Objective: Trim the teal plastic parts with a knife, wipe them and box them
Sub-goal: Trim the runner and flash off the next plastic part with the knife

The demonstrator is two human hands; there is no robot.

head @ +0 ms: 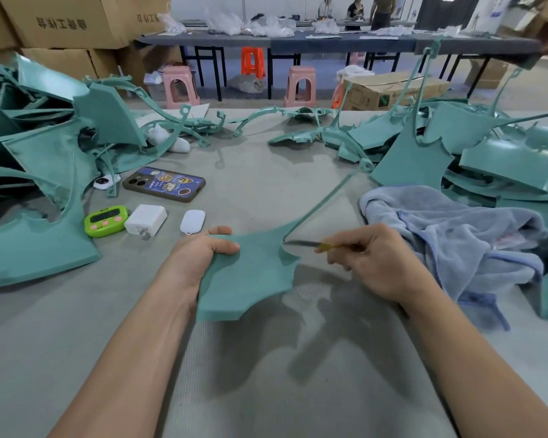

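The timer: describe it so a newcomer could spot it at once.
Start at the grey table, left of the left hand, where small gadgets lie in a row. The timer is leftmost, beside a white charger; it alone is bright green with pink buttons.

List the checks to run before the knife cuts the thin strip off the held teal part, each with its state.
1. Left hand grips the teal part: ok.
2. Right hand holds the knife: ok.
3. Knife tip sits at the root of the strip: ok.
4. Left hand apart from the knife tip: ok.
5. Cloth beside the right hand for wiping: ok.
6. Knife edge sharp: cannot tell.
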